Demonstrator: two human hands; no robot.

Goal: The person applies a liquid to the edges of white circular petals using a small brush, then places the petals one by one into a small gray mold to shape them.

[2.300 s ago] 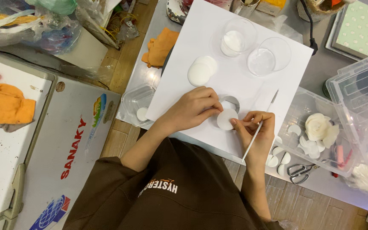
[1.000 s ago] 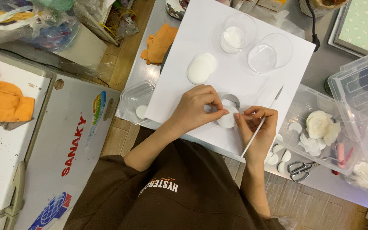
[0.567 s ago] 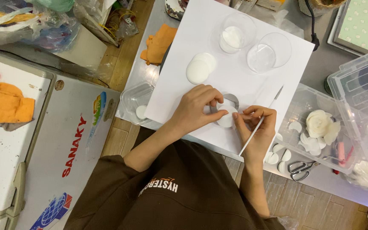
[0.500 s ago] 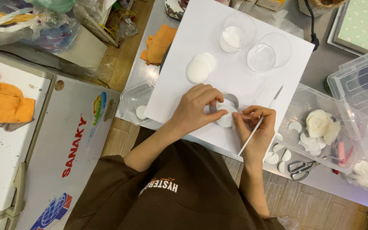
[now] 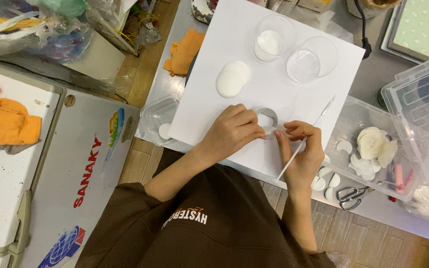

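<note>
We pinch the round metal cutter ring [image 5: 265, 118] with our left hand [image 5: 232, 133]; our right hand [image 5: 304, 151] grips a thin white stick [image 5: 305, 140], so lifting cleanly probably matters next.

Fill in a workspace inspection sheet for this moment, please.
Surface: white sheet on a grey table.
Job's things: ring cutter under left hand; thin stick tool in right hand; white discs.
Clutter: two clear cups, clear tray with a white flower, scissors, orange cloth.
Grippers: both hands busy.
Cables: black cable.
Surroundings: white chest, wooden floor.
</note>
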